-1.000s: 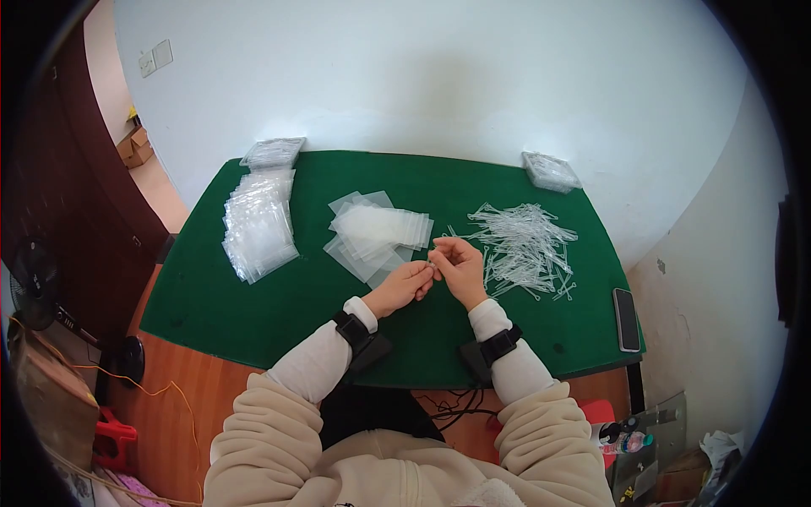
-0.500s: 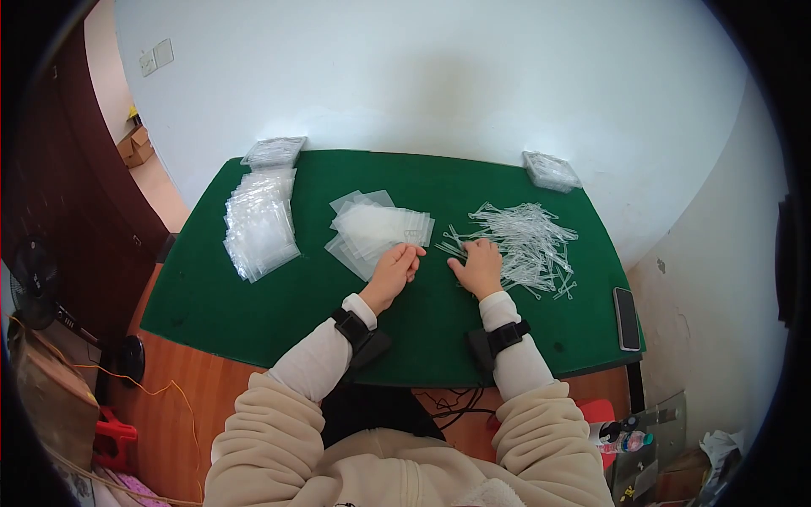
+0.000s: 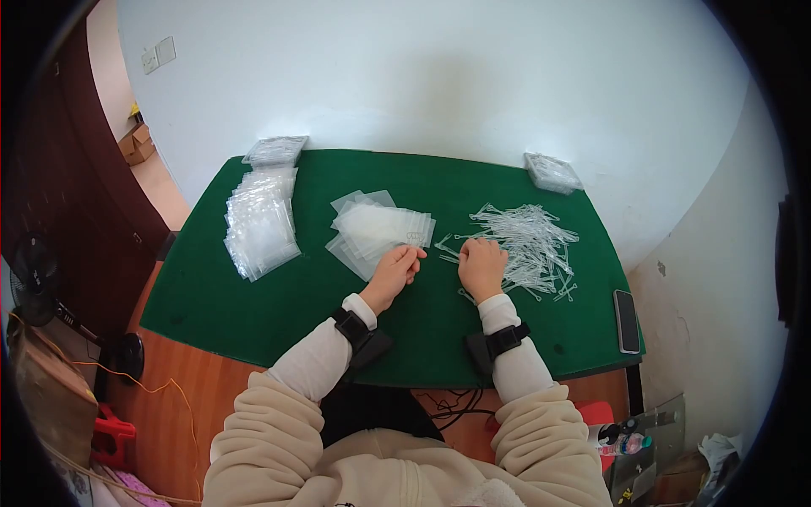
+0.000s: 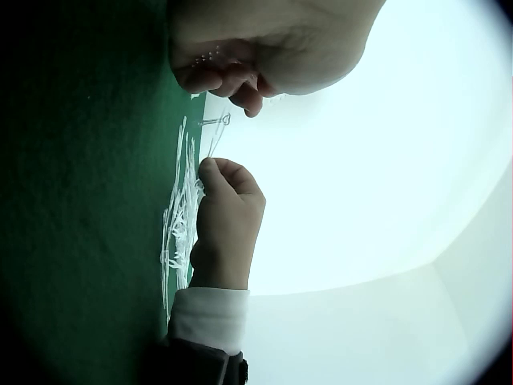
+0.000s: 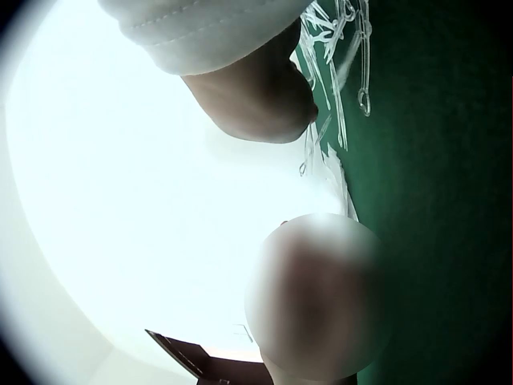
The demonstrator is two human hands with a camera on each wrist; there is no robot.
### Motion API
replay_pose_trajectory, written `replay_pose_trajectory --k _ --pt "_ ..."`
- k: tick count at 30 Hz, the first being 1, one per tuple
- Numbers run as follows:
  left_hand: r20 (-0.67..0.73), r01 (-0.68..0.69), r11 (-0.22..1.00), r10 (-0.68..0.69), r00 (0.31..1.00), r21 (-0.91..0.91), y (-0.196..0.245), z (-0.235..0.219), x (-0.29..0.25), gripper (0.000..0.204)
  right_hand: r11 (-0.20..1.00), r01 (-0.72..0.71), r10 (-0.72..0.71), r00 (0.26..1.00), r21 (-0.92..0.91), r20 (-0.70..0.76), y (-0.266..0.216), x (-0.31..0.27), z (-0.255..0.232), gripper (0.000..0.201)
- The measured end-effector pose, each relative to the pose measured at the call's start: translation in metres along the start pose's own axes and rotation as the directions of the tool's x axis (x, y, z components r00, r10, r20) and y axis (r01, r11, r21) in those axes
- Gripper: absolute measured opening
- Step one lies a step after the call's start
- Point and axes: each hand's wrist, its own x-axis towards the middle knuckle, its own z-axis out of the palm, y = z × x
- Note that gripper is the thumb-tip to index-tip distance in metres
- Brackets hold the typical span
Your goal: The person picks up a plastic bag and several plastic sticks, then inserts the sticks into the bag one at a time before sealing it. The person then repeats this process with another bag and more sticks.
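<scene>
My left hand (image 3: 394,275) has curled fingers around a small bunch of clear plastic looped sticks; their loops show just past the fingers, over the middle bags. In the left wrist view, pale stick ends (image 4: 207,56) peek out of that fist. My right hand (image 3: 483,270) is at the near left edge of a loose pile of clear looped sticks (image 3: 536,245). Its thumb and finger pinch a looped stick (image 4: 216,140), seen in the left wrist view. Flat clear plastic bags (image 3: 367,224) lie overlapping beyond my left hand.
A fanned row of clear bags (image 3: 260,228) lies at the left of the green table (image 3: 338,329). Stacked clear packets stand at the back left (image 3: 279,152) and back right (image 3: 553,173). A phone (image 3: 626,321) lies by the right edge, and a wall rises behind.
My right hand has left my left hand and moved right to the stick pile, where it pinches a stick. My left hand has shifted slightly left and away from me, sticks still in it.
</scene>
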Motion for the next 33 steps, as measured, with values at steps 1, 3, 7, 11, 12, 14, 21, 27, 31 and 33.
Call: replay_pose_trajectory --k 1,3,7,11,12,14,21,27,31,33 --pt "0.002 0.018 1.000 -0.018 1.000 -0.003 0.001 0.000 -0.001 0.022 0.999 0.008 -0.006 0.999 0.040 -0.040 -0.003 0.001 -0.003 0.005" --pt "0.005 0.037 0.999 -0.037 0.999 -0.007 0.001 0.000 -0.001 0.021 0.993 0.055 -0.047 0.996 0.101 -0.079 -0.009 0.003 -0.007 0.005" --pt "0.004 0.043 0.998 -0.043 0.999 -0.039 -0.002 -0.005 0.002 0.019 0.930 0.150 -0.110 0.985 0.336 -0.134 -0.013 0.005 -0.003 0.005" --pt "-0.040 0.020 0.999 -0.022 0.999 -0.050 -0.003 -0.005 0.003 0.018 0.745 0.068 -0.079 0.997 0.664 -0.014 -0.014 0.003 0.005 0.011" --pt "-0.047 0.009 0.998 -0.011 0.999 -0.054 -0.004 -0.005 0.003 0.018 0.652 0.016 -0.075 0.996 0.758 0.043 -0.017 0.002 0.006 0.016" --pt "-0.061 -0.012 0.998 0.008 0.998 -0.065 -0.005 -0.004 0.003 0.018 0.548 -0.043 -0.078 0.992 0.835 0.102 -0.020 0.000 0.005 0.022" --pt "-0.029 -0.003 0.998 0.001 1.000 -0.063 -0.007 -0.004 0.004 0.020 0.278 -0.218 -0.128 0.957 0.936 0.261 -0.023 0.001 -0.001 0.054" --pt "-0.079 -0.078 0.996 0.075 0.994 -0.040 -0.003 -0.006 0.005 0.022 0.186 -0.205 -0.043 0.975 0.961 0.216 -0.024 -0.001 0.005 0.035" --pt "-0.215 -0.217 0.958 0.255 0.943 0.187 0.011 -0.023 0.010 0.022 0.354 -0.056 -0.207 0.969 0.933 0.137 -0.019 -0.001 0.007 0.017" --pt "-0.183 -0.168 0.962 0.208 0.961 0.213 0.014 -0.032 0.010 0.021 0.552 0.200 -0.376 0.926 0.810 0.027 -0.021 0.000 0.001 0.006"
